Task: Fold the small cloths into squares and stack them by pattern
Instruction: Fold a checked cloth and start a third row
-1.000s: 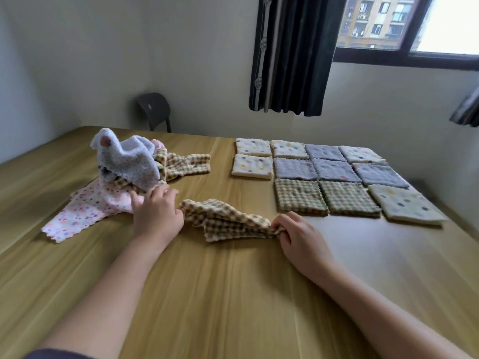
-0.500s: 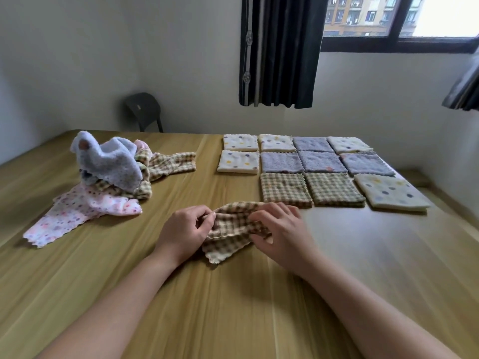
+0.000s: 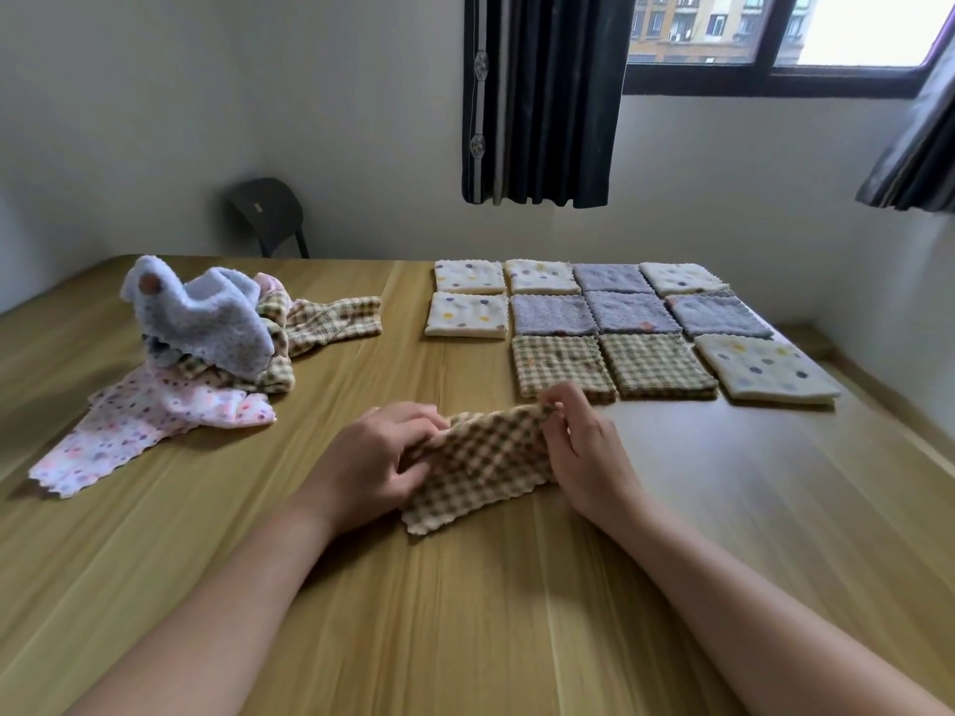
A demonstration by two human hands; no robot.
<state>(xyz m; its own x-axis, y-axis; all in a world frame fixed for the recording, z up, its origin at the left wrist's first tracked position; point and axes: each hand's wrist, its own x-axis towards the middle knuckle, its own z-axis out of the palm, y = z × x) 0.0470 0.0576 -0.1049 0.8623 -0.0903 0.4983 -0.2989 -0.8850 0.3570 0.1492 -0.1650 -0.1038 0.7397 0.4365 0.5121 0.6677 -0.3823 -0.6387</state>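
A brown checked cloth (image 3: pixel 480 465) is spread between my hands at the middle of the wooden table (image 3: pixel 465 612). My left hand (image 3: pixel 374 462) grips its left edge and my right hand (image 3: pixel 584 452) pinches its upper right corner. Behind it lie folded squares in rows: two brown checked ones (image 3: pixel 563 364), several grey-purple ones (image 3: pixel 633 310), and several cream dotted ones (image 3: pixel 467 315), one of them at the right front (image 3: pixel 765 374). At the left sits a heap of unfolded cloths: a grey-blue one (image 3: pixel 206 323) on top, checked ones (image 3: pixel 330 323) and a pink dotted one (image 3: pixel 150 421).
A dark chair (image 3: pixel 268 214) stands behind the table's far left edge. A dark curtain (image 3: pixel 542 95) hangs beside the window (image 3: pixel 775 38) on the back wall. Another wall runs close along the table's right side.
Both hands pulled the checked cloth away from the heap to the table's middle and drew together. The crumpled cloth now lies opened out flatter between them.
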